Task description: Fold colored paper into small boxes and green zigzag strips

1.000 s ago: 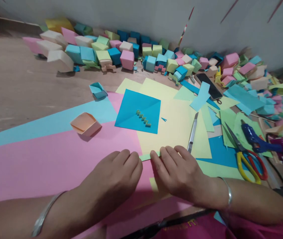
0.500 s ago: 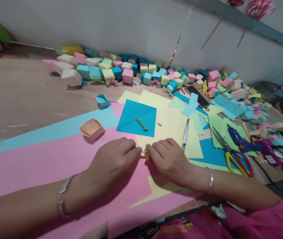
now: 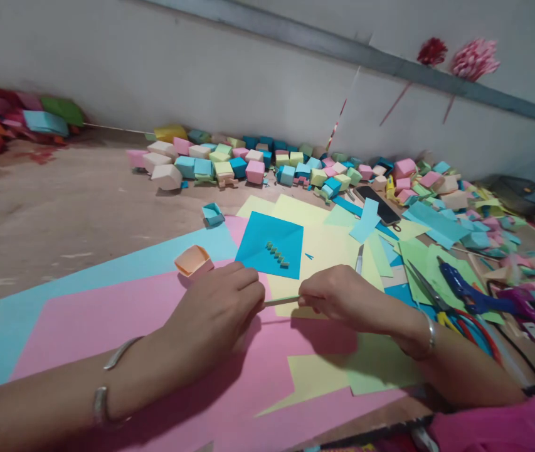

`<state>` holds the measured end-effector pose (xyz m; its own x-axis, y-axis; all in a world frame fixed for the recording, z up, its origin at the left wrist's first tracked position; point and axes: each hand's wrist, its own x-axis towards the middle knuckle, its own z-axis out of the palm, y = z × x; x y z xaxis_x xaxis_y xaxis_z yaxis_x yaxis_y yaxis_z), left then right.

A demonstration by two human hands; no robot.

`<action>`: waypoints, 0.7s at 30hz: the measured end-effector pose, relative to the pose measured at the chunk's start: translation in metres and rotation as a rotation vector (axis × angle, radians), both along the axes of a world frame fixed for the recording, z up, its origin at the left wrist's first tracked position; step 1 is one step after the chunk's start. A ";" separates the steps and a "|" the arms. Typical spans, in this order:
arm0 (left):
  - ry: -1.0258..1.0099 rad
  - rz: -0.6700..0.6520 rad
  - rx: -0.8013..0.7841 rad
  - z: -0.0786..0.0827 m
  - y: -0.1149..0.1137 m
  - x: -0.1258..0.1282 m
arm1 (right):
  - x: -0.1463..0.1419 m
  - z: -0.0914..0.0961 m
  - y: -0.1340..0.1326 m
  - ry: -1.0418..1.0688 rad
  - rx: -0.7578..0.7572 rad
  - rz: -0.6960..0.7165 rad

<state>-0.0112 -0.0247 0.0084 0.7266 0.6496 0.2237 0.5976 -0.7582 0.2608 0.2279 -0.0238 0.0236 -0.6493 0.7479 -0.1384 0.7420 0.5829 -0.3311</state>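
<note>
A thin pale green paper strip point(image 3: 282, 300) stretches between my two hands, just above the paper sheets. My left hand point(image 3: 222, 301) pinches its left end, and my right hand point(image 3: 337, 295) grips the right end with fingertips pressed together. Beyond them lies a blue paper square point(image 3: 271, 232) with a small zigzag-folded green strip point(image 3: 277, 255) on it. An open peach paper box point(image 3: 194, 263) sits just past my left hand. The cutter knife point(image 3: 359, 258) lies beyond my right hand, partly hidden by it.
Many small folded paper boxes point(image 3: 254, 172) line the wall. A smaller blue box point(image 3: 212, 215) stands at the left. Scissors point(image 3: 429, 285), a glue gun point(image 3: 465, 289) with cables, a phone point(image 3: 377, 205) and paper scraps crowd the right. Large pink sheets point(image 3: 121, 320) cover the front.
My hands have moved apart, my right hand shifting right, so more of the green strip shows between them. The camera view has tilted up and turned slightly left.
</note>
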 end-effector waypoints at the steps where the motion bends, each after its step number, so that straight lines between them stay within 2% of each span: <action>1: 0.014 0.007 -0.026 0.001 0.002 -0.001 | -0.001 0.003 0.002 0.008 -0.041 0.000; 5: 0.077 -0.019 -0.144 -0.001 0.005 -0.001 | -0.008 0.000 0.004 0.002 -0.114 0.010; 9: 0.005 -0.050 -0.367 -0.009 -0.001 0.006 | -0.018 -0.015 -0.002 -0.023 -0.076 0.056; 12: -0.037 -0.030 -0.497 -0.011 -0.003 0.011 | -0.022 -0.020 -0.005 -0.020 -0.069 0.094; 16: -0.037 0.003 -0.570 -0.002 0.003 0.011 | -0.015 -0.009 0.003 0.022 -0.163 0.126; 21: -0.087 -0.003 -0.780 0.009 0.009 0.011 | 0.006 0.006 0.019 0.158 -0.379 0.205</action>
<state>-0.0006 -0.0159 0.0177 0.7296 0.6405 -0.2396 0.5484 -0.3387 0.7645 0.2338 -0.0049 0.0294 -0.8135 0.5179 -0.2647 0.5475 0.5282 -0.6490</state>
